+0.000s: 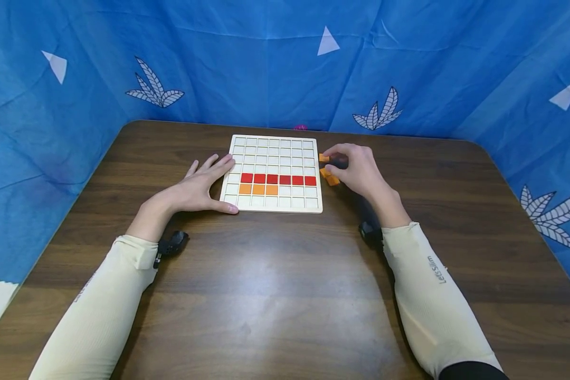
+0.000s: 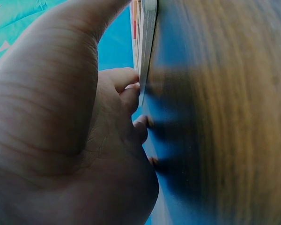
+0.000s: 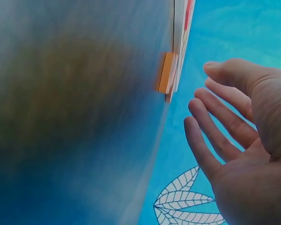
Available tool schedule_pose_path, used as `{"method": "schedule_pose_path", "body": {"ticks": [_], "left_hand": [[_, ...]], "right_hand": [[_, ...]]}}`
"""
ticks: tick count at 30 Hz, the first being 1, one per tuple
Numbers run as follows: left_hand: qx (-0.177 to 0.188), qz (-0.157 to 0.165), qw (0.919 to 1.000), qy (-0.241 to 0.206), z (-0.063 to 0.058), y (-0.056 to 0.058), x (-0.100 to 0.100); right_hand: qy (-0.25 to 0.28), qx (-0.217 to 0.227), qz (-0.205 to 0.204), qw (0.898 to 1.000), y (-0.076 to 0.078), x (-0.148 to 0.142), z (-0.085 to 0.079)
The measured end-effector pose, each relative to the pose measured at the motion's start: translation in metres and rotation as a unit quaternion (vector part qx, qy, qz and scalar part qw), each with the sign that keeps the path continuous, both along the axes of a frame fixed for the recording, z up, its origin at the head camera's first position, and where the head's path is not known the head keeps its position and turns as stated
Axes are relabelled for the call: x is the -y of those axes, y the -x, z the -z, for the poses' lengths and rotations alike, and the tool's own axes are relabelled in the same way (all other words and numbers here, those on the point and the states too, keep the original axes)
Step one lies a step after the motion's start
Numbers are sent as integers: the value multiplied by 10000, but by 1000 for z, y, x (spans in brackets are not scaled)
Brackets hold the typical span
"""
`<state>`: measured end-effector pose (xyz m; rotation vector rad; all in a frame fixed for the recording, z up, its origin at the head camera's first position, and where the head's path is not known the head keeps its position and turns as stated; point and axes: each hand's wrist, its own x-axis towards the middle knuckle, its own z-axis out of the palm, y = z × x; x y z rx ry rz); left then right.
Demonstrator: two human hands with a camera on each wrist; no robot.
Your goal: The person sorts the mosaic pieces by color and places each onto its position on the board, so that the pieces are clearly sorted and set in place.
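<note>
A pale square grid board [image 1: 296, 202] lies on the table, with a row of several red tiles [image 1: 285, 180] and, in the row nearer me, three orange tiles [image 1: 258, 189]. My left hand [image 1: 197, 189] rests at the board's left edge, fingers spread and thumb at its near left corner. Beside the board's right edge lie a few loose orange tiles [image 1: 333, 180]. Just over them is my right hand [image 1: 361, 169], thumb and index finger parted. The right wrist view shows its fingers extended, holding nothing, apart from the loose orange tiles [image 3: 166, 73].
The brown wooden table [image 1: 266, 295] stretches around the board on all sides. A blue cloth [image 1: 228, 63] with leaf and triangle prints hangs behind and at both sides. Dark wrist cameras [image 1: 173, 244] sit on both wrists, by the pale sleeves [image 1: 100, 311].
</note>
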<state>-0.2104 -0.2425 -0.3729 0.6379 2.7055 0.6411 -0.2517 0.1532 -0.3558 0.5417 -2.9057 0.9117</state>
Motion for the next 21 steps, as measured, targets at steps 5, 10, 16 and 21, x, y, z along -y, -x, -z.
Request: {"method": "schedule_pose_path", "body": {"ticks": [5,10,16,21], "left_hand": [[42,-31,10000,-6,3,-1,2],[64,-44,10000,-5,5,-1,2],[68,-53,10000,-45,3,0,0],[79,-65,9999,-34,1,0,1]], "right_hand": [[50,40,66,10000,14,-1,5],[-49,221,19,9997,27,2,8],[-320,582,-7,9978,33,3,8],[-335,602,-27,9976,33,3,8]]}}
